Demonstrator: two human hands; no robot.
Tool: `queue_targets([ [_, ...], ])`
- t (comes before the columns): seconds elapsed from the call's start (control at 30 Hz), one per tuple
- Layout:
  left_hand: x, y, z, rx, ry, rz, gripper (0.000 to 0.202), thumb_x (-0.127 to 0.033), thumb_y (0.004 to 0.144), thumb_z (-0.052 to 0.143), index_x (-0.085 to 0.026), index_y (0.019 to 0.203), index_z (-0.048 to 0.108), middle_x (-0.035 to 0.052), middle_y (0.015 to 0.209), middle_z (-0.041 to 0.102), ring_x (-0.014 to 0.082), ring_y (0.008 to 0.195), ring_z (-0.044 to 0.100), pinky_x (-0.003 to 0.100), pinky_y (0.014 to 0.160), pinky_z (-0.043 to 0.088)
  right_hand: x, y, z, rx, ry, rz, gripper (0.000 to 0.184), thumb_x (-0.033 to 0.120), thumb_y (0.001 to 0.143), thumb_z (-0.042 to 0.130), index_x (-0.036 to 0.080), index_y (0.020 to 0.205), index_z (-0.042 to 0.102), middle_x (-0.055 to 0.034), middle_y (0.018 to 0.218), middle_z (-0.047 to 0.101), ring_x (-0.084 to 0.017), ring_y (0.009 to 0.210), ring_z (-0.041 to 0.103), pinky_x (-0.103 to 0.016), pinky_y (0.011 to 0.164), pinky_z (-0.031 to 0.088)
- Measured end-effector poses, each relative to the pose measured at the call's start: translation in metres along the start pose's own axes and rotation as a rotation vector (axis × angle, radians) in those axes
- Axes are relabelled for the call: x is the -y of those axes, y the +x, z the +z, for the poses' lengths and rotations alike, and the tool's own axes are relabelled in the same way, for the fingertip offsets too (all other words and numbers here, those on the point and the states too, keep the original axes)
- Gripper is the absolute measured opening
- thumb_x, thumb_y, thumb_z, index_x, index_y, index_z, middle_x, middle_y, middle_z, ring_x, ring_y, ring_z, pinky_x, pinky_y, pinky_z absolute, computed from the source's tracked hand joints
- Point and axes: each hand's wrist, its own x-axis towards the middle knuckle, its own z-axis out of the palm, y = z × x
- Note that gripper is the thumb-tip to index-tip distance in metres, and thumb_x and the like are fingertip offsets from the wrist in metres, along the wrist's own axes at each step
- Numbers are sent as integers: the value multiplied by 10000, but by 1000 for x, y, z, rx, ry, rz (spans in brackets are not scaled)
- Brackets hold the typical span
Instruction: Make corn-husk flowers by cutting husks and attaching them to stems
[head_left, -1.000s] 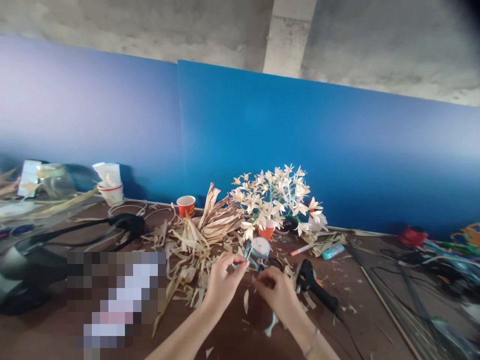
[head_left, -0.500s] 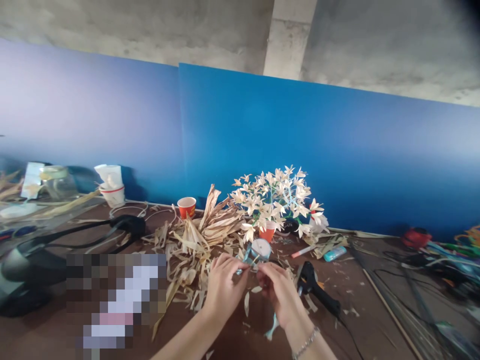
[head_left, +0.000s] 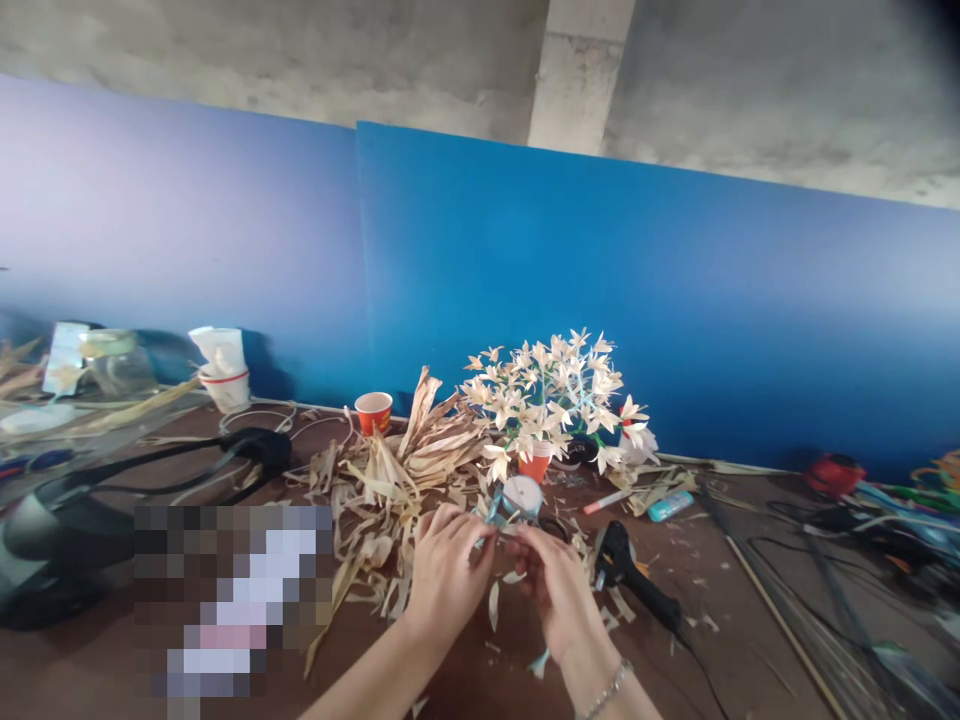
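Our left hand (head_left: 448, 562) and right hand (head_left: 556, 575) curled, fingertips nearly meeting.
We couldn't tell how tightly, or on what; glue gun (head_left: 643, 586) lay rightward.

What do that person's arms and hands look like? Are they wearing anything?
No sleeves show, and neither the left grip nor the right grip wears a glove. A thin, silvery bracelet circles the right wrist. No bracelet shows on the left one.
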Motion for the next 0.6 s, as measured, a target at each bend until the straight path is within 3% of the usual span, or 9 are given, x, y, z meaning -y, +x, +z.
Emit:
queue_targets([
  [0.6,-2,-1,-1,3,43,42,164,-215,801,504,-223,675,608,15,667,649,185,735,506,324,711,298,1,-3,5,1,70,47,172,300,589,673,154,666,629,-10,605,643,-105,473,486,-210,431,315],
])
